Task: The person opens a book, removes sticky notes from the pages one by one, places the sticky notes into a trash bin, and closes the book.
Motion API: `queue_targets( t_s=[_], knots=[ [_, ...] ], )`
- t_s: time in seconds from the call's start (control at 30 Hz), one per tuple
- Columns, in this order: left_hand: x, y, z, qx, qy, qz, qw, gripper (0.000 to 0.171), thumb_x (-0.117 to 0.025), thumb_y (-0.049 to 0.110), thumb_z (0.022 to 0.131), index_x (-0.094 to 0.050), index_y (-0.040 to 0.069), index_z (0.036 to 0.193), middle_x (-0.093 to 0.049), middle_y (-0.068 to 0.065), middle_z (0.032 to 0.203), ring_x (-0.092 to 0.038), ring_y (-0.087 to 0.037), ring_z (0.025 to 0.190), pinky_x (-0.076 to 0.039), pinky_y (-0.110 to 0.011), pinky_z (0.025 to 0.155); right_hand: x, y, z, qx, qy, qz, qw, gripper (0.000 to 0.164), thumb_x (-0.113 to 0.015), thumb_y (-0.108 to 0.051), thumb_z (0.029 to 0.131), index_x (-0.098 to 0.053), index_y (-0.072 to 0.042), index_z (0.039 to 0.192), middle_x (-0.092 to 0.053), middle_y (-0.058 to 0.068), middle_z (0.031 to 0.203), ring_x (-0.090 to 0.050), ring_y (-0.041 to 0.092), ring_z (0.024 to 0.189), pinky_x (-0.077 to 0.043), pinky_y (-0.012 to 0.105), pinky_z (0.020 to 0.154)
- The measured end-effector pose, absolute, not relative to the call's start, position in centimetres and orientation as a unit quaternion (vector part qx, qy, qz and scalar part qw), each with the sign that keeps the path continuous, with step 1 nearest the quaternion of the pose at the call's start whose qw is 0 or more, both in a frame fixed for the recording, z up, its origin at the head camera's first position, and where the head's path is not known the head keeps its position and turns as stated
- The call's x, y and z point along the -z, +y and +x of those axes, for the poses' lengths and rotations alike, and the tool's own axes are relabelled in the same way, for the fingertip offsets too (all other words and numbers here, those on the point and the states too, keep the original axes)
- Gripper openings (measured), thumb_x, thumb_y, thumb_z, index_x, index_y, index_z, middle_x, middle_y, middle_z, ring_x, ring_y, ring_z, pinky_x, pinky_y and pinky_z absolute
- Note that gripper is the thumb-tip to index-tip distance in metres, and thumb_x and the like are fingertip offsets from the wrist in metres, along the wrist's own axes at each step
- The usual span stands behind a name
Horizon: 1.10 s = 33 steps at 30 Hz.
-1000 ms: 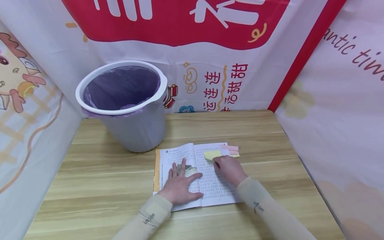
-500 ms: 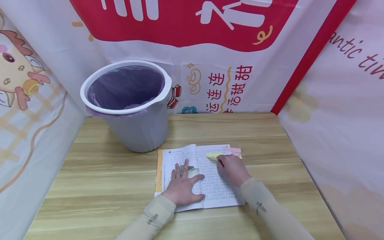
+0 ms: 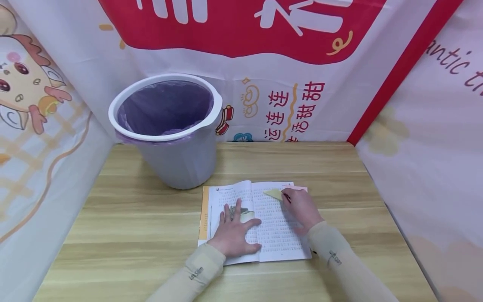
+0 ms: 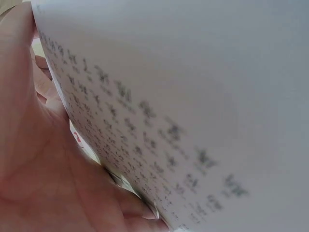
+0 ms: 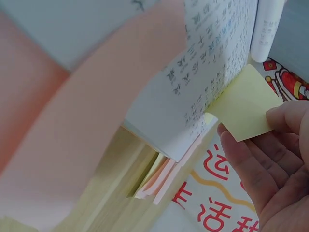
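An open book [image 3: 281, 239] with printed pages lies on the wooden table. My left hand [image 3: 233, 238] rests on its left page, fingers spread; in the left wrist view the palm [image 4: 53, 179] is beside a curved page [image 4: 145, 96]. My right hand [image 3: 302, 205] is over the upper right page and pinches a yellow sticky note [image 5: 248, 106] between thumb and fingers. In the head view part of that note [image 3: 273, 193] shows left of the fingertips, its right part hidden. Pink sticky tabs [image 5: 166, 176] stick out past the book's edge.
A grey trash bin [image 3: 185, 161] with a purple liner [image 3: 170, 105] stands behind the book on the left. Printed cloth walls [image 3: 302, 113] border the table [image 3: 143, 235] at the back and sides. A blurred pink strip [image 5: 96, 111] crosses the right wrist view's foreground.
The head view has swung slightly left. My right hand has moved a little away and to the right, and the yellow note now shows as a tilted, pointed shape. My left hand stays on the page.
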State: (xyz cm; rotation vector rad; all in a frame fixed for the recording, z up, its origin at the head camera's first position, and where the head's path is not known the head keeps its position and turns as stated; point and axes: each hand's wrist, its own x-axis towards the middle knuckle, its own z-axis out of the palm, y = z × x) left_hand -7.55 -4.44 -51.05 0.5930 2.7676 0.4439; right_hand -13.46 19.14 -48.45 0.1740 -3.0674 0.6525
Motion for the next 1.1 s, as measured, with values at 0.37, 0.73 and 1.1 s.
queue_targets(
  t_s=[0.37,0.73,1.1],
  knots=[
    [50.8,-4.3,-7.7,-0.147,0.957,0.202,0.151,0.074,-0.057,0.075,0.071,-0.048,0.049,0.14,0.006,-0.023,0.164,-0.004,-0.066,0.139,-0.017,-0.067,0.112,47.4,20.3,-14.1,-0.25,-0.968,0.004,-0.025,0.033,-0.054,-0.026,0.096,-0.069,-0.007,0.119,-0.075,0.009,0.095,-0.068,0.016,0.076,-0.055,0.027,0.067],
    [50.6,-4.4,-7.7,-0.157,0.954,0.202,0.155,0.074,-0.06,0.073,0.072,-0.049,0.048,0.14,0.006,-0.023,0.164,-0.002,-0.065,0.14,-0.016,-0.068,0.112,47.1,21.7,-14.6,-0.283,-0.959,-0.009,0.007,0.037,-0.054,-0.025,0.096,-0.068,-0.002,0.121,-0.073,0.013,0.093,-0.066,0.018,0.071,-0.051,0.022,0.057],
    [50.5,-4.4,-7.6,-0.16,0.953,0.199,0.161,0.073,-0.06,0.072,0.072,-0.048,0.048,0.14,0.007,-0.023,0.164,-0.001,-0.064,0.14,-0.014,-0.068,0.113,45.4,23.0,-14.9,-0.313,-0.948,-0.021,0.056,0.034,-0.055,-0.027,0.096,-0.071,-0.004,0.114,-0.074,0.012,0.094,-0.067,0.021,0.075,-0.053,0.024,0.062]
  ],
)
